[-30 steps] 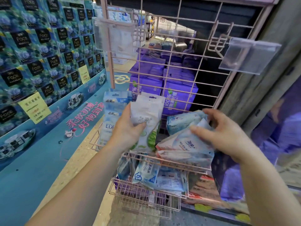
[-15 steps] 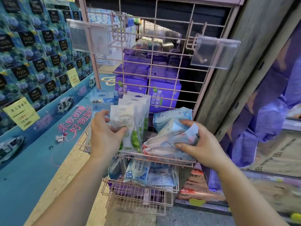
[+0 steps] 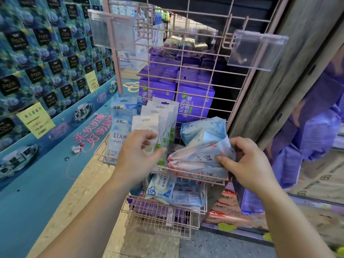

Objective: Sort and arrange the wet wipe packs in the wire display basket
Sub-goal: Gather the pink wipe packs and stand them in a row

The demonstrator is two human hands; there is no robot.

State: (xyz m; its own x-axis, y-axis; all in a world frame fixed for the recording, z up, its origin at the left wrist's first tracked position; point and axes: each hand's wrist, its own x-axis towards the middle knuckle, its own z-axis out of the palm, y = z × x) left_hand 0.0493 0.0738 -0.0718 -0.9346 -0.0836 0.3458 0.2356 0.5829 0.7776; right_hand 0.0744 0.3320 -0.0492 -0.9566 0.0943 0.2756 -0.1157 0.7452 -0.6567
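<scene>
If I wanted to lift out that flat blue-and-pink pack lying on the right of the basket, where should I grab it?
Probably by its right end, coming from the right. The blue-and-pink pack lies flat on others in the wire basket, and that end sticks out free where the right hand pinches it.

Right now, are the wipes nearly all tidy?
About halfway. Done: white packs and blue packs stand upright in the basket. In hand: the left hand pinches a white pack; the right hand grips the red-edged packs. Left: those lie slumped.
</scene>
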